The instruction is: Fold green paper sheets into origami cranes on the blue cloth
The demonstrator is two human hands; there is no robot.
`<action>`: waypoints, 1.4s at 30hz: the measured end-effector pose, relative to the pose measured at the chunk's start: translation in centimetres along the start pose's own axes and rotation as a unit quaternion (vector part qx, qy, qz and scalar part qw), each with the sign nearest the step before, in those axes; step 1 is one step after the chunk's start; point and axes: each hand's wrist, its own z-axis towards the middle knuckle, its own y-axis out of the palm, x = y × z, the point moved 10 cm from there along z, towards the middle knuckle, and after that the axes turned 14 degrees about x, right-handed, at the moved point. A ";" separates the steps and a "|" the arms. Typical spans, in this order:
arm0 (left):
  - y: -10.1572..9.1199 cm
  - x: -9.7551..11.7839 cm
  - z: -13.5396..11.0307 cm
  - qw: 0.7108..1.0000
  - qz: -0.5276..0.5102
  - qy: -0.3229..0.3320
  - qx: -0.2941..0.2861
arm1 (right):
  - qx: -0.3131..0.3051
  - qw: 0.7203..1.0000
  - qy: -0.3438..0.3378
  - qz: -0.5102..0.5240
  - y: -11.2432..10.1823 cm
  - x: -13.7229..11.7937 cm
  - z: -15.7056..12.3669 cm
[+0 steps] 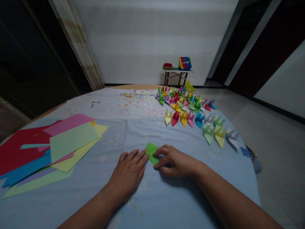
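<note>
A small folded green paper (151, 152) lies on the light blue tablecloth (166, 203) near the front middle. My left hand (128, 173) lies flat beside it, fingers stretched out, fingertips touching the paper's left edge. My right hand (172, 161) is curled over the paper's right side, its fingers pressing down on the fold.
A loose stack of coloured paper sheets (50, 149) covers the table's left. Several folded paper cranes (190, 111) stand in rows at the back right. A white patterned cloth (114, 103) lies farther back. A small table with a colourful box (184, 63) stands by the wall.
</note>
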 end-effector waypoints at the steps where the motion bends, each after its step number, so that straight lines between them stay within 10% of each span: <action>1: -0.1 -0.2 0.0 1.000 -0.012 -0.005 0.008 | 0.002 1.000 0.000 0.000 0.0 0.1 0.0; 7: -1.3 -3.6 1.2 0.983 -0.127 -0.100 0.085 | 0.004 1.000 0.002 0.000 0.1 0.4 0.0; 19: 1.4 -4.9 5.2 0.969 -0.213 -0.115 -0.050 | 0.011 1.000 -0.004 0.002 0.0 0.2 -0.1; 42: 2.1 -5.8 6.1 0.983 -0.050 -0.160 -0.078 | 0.008 1.000 0.004 -0.004 0.0 0.2 -0.1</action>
